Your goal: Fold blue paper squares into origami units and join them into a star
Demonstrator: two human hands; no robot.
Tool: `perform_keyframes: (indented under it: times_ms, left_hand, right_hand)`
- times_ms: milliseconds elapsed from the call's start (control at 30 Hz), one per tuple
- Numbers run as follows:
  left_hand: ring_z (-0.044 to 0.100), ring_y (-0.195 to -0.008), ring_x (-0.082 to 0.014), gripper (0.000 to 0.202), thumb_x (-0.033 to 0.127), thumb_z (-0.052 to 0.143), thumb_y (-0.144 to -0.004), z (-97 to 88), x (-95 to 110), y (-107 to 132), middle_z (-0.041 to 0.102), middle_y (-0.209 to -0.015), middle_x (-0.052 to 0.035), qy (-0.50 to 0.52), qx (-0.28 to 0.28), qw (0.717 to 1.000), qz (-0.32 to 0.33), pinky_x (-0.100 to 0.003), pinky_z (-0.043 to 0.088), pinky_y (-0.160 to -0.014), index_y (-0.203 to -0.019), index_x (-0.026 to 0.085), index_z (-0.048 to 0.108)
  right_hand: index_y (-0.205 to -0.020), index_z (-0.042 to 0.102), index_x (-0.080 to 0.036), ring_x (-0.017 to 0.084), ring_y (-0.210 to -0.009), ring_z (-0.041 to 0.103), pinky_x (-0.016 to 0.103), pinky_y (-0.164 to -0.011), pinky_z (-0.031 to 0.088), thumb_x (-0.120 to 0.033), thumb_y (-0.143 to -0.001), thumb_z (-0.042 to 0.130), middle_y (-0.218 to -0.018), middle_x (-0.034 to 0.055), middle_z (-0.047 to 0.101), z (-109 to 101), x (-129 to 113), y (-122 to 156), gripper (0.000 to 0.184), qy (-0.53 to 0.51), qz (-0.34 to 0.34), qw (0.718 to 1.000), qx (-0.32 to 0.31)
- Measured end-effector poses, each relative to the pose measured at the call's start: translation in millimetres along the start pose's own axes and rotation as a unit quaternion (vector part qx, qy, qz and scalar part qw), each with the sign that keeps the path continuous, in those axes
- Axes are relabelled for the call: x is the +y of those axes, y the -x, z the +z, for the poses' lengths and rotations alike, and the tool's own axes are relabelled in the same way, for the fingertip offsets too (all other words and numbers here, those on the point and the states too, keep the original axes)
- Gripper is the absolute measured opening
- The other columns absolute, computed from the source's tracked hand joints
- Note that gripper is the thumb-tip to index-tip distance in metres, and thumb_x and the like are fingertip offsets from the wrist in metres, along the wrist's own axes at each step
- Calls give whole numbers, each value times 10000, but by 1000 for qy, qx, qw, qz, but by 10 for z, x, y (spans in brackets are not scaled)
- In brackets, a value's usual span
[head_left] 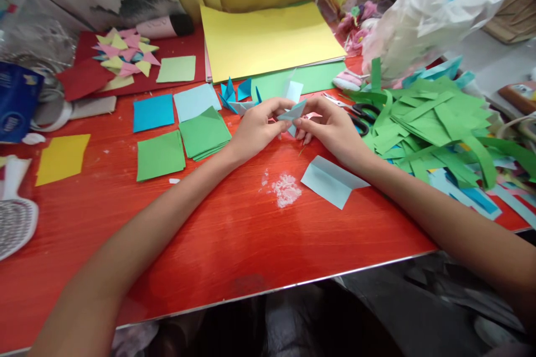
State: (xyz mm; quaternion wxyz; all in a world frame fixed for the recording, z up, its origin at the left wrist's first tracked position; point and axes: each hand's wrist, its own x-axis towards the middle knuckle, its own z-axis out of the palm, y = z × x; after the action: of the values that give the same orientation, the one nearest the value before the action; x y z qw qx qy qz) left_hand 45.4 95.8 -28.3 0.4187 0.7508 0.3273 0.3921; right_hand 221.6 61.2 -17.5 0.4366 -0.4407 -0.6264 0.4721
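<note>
Both my hands meet over the middle of the red table [218,245]. My left hand [256,125] and my right hand [330,125] pinch a small folded light-blue paper piece [292,113] between their fingertips. Behind it lie several folded blue paper pieces [234,95]. A folded light-blue sheet [330,180] rests on the table just below my right wrist. Black-handled scissors [355,114] lie right of my right hand.
Stacks of green squares [204,133], a blue square [153,112] and a light-blue square [196,101] lie to the left. A yellow sheet [268,39] lies at the back. A heap of green paper strips [435,128] fills the right. A pink-and-yellow folded star [124,53] sits far left.
</note>
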Motion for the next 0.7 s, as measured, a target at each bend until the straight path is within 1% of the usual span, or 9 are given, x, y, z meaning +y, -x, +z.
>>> perform_keyframes:
  times_ms: [67,133,233,333,400,500,600,700]
  left_hand:
    - [620,-793,-122,131,192,618,-819,-3,17,7,667,-904,-22,-4,-2,1000,1,-251,519,-703,-931,195,686]
    - [625,-728,-105,128,226,614,-833,-4,25,8,678,-919,-22,13,-2,1000,-4,-250,532,-678,-930,194,692]
    - [633,-639,-88,153,233,623,-832,3,28,3,693,-889,-5,70,3,997,-25,-263,561,-662,-967,197,686]
    - [663,-667,-101,121,203,631,-825,7,49,2,691,-825,15,98,7,995,-32,-275,583,-686,-922,197,704]
    - [669,-685,-105,116,181,625,-826,4,68,6,688,-791,24,100,7,995,-28,-276,590,-696,-892,204,718]
    - [663,-676,-96,169,151,597,-839,-4,78,14,687,-764,32,100,4,995,-17,-271,590,-692,-913,224,730]
    - [660,-683,-88,212,135,582,-843,-9,62,19,688,-808,31,83,5,997,3,-260,581,-690,-940,248,734]
    - [648,-678,-83,225,130,584,-838,-6,50,26,676,-834,18,39,15,999,25,-248,561,-678,-944,256,738]
  right_hand:
    - [-829,581,-202,110,-562,597,248,-531,478,-265,-820,650,-646,-20,617,-4,21,-6,94,-7,-3,1000,-14]
    - [-805,593,-188,110,-560,604,250,-549,487,-224,-833,624,-625,-13,629,-14,26,-12,56,-14,2,1000,-24]
    - [-766,598,-179,103,-540,596,246,-550,487,-174,-817,626,-598,-12,631,-29,8,-15,58,-38,14,999,-3]
    - [-753,604,-185,95,-516,572,239,-531,475,-173,-804,636,-577,-21,614,-37,-5,-14,61,-62,23,998,16]
    - [-756,610,-189,91,-508,561,231,-509,460,-171,-796,637,-584,-23,608,-40,2,-15,52,-78,27,996,24]
    - [-766,606,-193,83,-491,555,210,-460,426,-159,-790,626,-593,-29,602,-45,20,-22,46,-101,26,994,30]
    - [-794,590,-198,80,-447,554,191,-404,386,-172,-803,611,-560,-41,585,-51,22,-31,35,-117,33,992,20]
    - [-824,589,-191,87,-443,579,190,-397,397,-200,-817,604,-564,-40,585,-56,8,-38,19,-123,46,991,6]
